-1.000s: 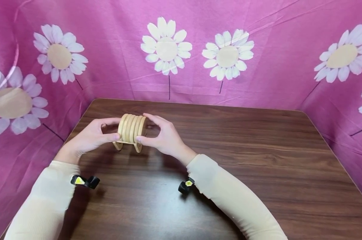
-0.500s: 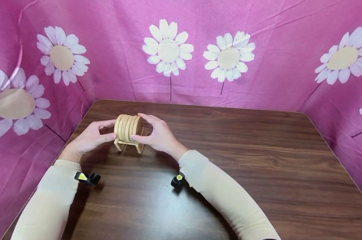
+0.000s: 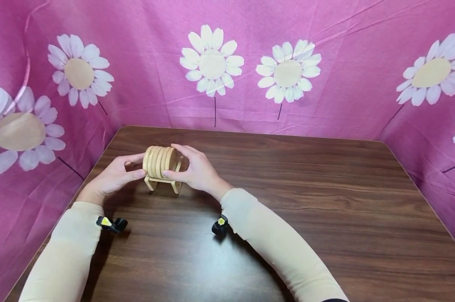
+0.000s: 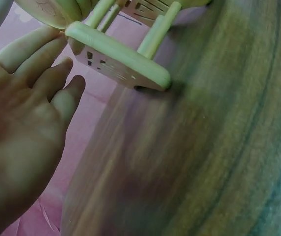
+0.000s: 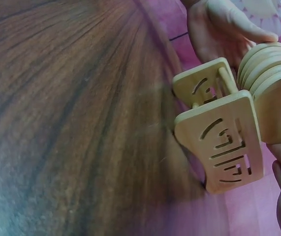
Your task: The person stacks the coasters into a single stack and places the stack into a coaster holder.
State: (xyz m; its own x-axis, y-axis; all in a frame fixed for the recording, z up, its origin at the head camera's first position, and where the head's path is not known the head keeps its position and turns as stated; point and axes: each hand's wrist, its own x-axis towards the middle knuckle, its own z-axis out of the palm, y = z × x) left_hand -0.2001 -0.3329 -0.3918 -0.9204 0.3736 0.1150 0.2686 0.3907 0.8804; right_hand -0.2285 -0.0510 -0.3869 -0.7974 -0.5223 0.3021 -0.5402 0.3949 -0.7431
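Note:
A row of several round wooden coasters [image 3: 158, 162], standing on edge, is held between both hands over a wooden slotted coaster holder [image 3: 177, 186]. My left hand [image 3: 115, 173] has thumb and fingers at the stack's left end. The right hand [image 3: 200, 171] grips it from the right, thumb in front and fingers over the top. In the right wrist view, the coasters [image 5: 278, 110] are at the upper side of the holder [image 5: 219, 142], whose cut-out side panel faces the camera. The left wrist view shows rods joining the holder's panels [image 4: 118, 59]. Whether coasters touch the rods I cannot tell.
The dark wooden table [image 3: 306, 201] stretches to the right and toward the front. A pink cloth [image 3: 148, 84] with white flowers hangs behind and at the sides. Black wrist cameras [image 3: 118, 225] sit at both cuffs.
The coasters and the right hand have shifted left relative to the holder, so more of its right panel shows. Both hands have kept their hold; the head view has moved slightly.

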